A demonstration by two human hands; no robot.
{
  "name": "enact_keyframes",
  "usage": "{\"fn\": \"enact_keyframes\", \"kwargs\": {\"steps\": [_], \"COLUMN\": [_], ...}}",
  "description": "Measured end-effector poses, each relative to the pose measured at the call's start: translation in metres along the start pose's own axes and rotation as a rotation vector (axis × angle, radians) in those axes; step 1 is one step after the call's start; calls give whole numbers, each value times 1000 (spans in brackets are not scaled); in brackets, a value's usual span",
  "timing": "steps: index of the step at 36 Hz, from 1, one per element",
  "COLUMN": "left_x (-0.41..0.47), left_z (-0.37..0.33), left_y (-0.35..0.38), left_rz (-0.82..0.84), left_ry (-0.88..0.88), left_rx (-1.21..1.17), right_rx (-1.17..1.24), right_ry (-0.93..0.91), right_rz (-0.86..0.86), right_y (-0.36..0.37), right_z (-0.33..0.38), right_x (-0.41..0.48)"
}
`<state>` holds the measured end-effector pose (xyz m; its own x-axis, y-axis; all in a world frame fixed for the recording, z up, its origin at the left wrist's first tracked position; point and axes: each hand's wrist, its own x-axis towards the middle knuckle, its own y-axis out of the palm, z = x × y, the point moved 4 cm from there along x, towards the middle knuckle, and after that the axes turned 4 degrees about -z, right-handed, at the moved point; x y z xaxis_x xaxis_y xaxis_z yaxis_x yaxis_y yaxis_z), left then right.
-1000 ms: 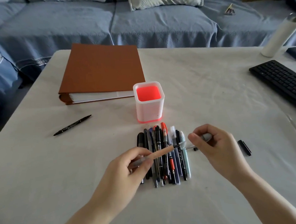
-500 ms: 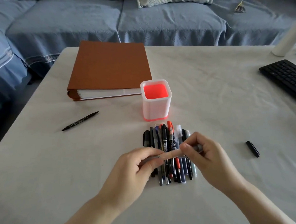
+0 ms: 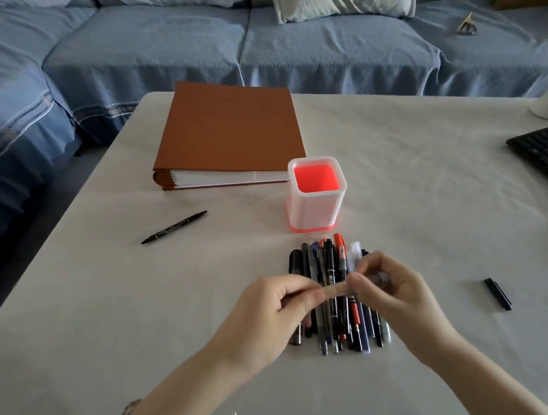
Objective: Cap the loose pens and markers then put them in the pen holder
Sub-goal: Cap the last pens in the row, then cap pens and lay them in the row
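While hands (image 3: pixel 271 309) (image 3: pixel 398 293) pinch pen (image 3: pixel 336 291) (blurred), pen holder (image 3: pixel 314 210) apart — beyond pile (image 3: pixel 331 261)

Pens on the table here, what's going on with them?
A person holds one pen above a pile of pens, the left hand gripping its barrel and the right hand pinching the cap end, seemingly pressing a cap on. The pen holder behind the pile looks empty. A black marker lies apart on the left, a loose black cap on the right.

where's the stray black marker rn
Head view: the black marker lies alone, left on the table, in front of the brown binder, left of the pen holder.
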<state>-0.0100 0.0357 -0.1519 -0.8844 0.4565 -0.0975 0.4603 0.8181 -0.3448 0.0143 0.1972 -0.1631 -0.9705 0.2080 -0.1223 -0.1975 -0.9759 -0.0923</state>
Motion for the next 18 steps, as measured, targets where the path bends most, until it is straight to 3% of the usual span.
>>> {"fn": "enact_keyframes", "kwargs": {"steps": [3,5,8,12,18], "left_x": [5,10,28,49,61], "left_z": [3,15,48,95,124], "left_y": [-8,-17,-49,-101,-137], "left_rz": [-50,-74,-291,-526,-484], "left_ry": [39,39,91,-100,-328], "left_rx": [53,175,483,769,1030], "right_rx": [259,245,79,-120,-622], "right_ry": [113,111,107,167,33], "right_rz": [18,-8,-79,-138,-84], "right_y": [6,10,11,7,21], "right_z": [-10,-11,-7,-9,-20], "right_x": [10,15,22,38,51]}}
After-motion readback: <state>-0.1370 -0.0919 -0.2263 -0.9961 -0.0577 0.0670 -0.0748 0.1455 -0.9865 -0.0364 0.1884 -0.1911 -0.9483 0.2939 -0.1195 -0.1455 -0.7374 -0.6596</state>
